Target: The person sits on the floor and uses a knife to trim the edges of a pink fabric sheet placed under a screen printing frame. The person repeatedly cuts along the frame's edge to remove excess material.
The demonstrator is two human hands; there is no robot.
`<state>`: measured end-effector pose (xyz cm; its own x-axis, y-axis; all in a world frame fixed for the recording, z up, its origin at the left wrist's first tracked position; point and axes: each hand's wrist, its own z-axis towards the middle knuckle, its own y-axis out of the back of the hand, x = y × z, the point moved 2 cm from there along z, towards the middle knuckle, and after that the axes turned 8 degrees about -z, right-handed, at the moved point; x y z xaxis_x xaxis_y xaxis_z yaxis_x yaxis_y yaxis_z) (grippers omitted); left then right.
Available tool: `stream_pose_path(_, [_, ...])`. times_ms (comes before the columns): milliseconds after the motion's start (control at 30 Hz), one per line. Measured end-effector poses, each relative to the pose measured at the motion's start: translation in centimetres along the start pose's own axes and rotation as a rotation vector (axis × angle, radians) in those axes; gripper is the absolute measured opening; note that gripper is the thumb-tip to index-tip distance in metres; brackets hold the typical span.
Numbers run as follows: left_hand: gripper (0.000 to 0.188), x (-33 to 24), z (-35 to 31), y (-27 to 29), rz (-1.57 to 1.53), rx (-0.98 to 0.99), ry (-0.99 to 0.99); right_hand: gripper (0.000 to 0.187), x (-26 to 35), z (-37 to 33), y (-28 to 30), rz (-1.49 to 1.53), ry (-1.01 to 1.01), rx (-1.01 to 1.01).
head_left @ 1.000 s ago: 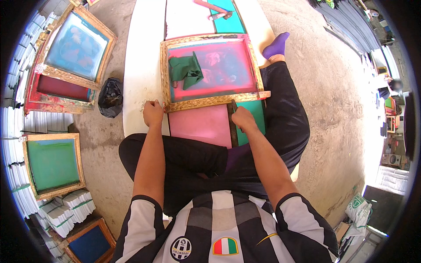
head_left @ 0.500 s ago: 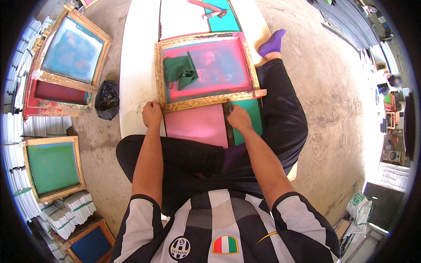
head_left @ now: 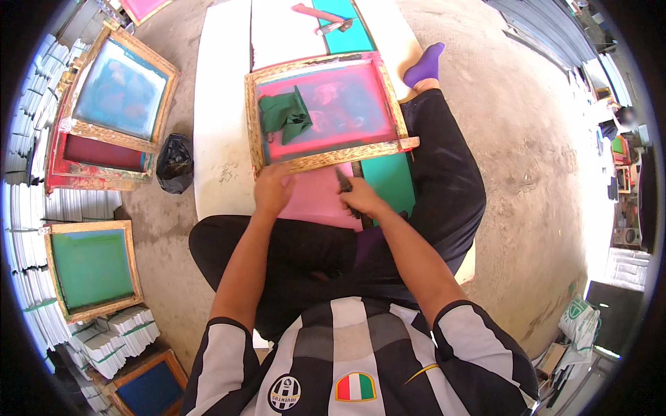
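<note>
A wooden screen-printing frame (head_left: 340, 161) lies before me, its mesh (head_left: 354, 111) stained pink and blue. On the left part of the mesh sits a crumpled dark green cloth (head_left: 288, 114). My left hand (head_left: 272, 191) is at the frame's near rail, left of the middle, thumb apart from the fingers and nothing seen in it. My right hand (head_left: 364, 197) is closed around a narrow dark tool (head_left: 343, 182), whose kind I cannot make out. The tool points up toward the near rail, above a pink panel (head_left: 316, 197) and beside a green panel (head_left: 388, 184).
A hammer (head_left: 322, 14) lies at the far end of the board beside a small light-coloured tool. Other screen frames (head_left: 119, 87) lean on the left, near a black plastic bag (head_left: 175, 163) and paper stacks (head_left: 114, 340). My outstretched leg (head_left: 447, 152) borders the frame's right side.
My left hand has left the frame's near left corner and shifted right along the rail. My right hand, with the dark tool, has moved slightly left and nearer to me.
</note>
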<state>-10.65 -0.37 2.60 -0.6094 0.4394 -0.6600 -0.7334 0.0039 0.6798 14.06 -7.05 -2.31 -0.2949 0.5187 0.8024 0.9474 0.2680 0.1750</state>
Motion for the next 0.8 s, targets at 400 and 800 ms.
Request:
stream_pose_path(400, [0.013,-1.9,-1.9,-3.3,0.074,0.188,-0.231,0.028,1.3,-1.5,-2.3,-0.250,0.020,0.199])
stream_pose_path(800, [0.023,2.2,-0.2,0.3,0.177,-0.007,0.448,0.035,0.8,-0.1,3.2,-0.558,-0.138,-0.356])
